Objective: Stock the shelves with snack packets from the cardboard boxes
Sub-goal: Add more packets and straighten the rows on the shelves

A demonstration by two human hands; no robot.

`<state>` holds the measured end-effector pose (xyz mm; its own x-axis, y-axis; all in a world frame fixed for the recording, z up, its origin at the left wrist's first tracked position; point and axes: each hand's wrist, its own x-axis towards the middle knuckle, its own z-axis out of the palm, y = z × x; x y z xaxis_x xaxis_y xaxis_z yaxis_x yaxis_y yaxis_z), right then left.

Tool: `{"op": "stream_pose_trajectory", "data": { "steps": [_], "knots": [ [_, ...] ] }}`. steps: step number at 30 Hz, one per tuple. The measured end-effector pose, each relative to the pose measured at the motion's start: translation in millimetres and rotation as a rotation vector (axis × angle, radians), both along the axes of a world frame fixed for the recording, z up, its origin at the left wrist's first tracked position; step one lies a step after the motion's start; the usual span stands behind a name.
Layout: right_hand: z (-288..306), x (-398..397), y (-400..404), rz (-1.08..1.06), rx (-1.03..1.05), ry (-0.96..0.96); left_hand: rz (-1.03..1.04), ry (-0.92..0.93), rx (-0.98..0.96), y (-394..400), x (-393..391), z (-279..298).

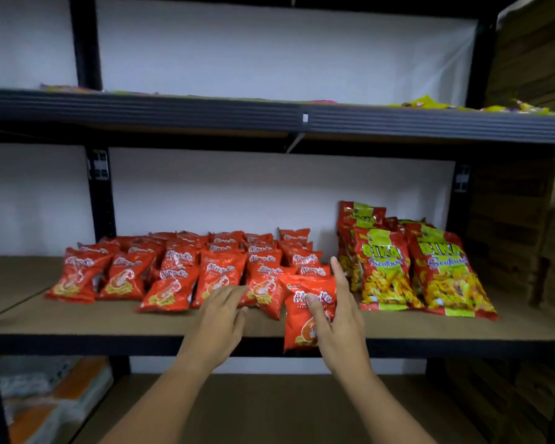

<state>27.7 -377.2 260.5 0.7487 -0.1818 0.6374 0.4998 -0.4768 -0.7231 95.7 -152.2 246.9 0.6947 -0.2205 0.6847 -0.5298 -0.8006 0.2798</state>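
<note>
The right hand [335,318] pinches a glossy red prawn-snack packet [305,310], upright at the shelf's [77,318] front edge; at nine o'clock, the left hand [220,318] lies flat-fingered.

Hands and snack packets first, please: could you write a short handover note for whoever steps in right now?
Right hand: holds one red prawn packet upright at the front edge of the middle shelf, thumb across its front, not yet set in a row.
Left hand: open, fingers straight, reaching toward the front red packets.
Done: rows of red packets stand on the middle shelf; Bika Seafood packets stand to their right.
Left: seat the held packet at the right end of the red rows, then bring more. No cardboard box is clearly in reach in this view.
</note>
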Motion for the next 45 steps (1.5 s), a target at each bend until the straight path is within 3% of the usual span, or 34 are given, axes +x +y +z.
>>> {"op": "stream_pose_trajectory", "data": {
  "steps": [8, 20, 27, 33, 37, 40, 45],
  "knots": [
    [3.5, 69.0, 46.8, -0.047, -0.074, 0.060, 0.038, 0.068, 0.073, 32.7, 35.3, -5.7],
    [-10.9, 99.0, 83.5, -0.054, -0.102, 0.139, 0.050, 0.145, 0.115, 58.9, 46.6, -26.1],
    [-24.6, 102.2, 83.2, -0.110, -0.108, 0.079, 0.033, 0.164, 0.125, 61.0, 51.7, -25.7],
    [-26.6, 99.6, 83.5, -0.111, -0.107, 0.071, -0.047, 0.024, 0.009, 74.5, 46.7, -27.7],
    [-28.2, 99.9, 83.6, -0.123, -0.122, 0.089, 0.168, -0.171, -0.028, 105.3, 55.4, -23.3],
    [-28.6, 100.2, 83.6, -0.132, -0.135, 0.102, 0.368, -0.017, 0.011, 121.6, 62.2, -16.7],
    [-27.0, 99.3, 84.6, -0.128, -0.151, 0.119, 0.364, 0.138, -0.050, 122.6, 76.4, -14.0]
  ]
}}
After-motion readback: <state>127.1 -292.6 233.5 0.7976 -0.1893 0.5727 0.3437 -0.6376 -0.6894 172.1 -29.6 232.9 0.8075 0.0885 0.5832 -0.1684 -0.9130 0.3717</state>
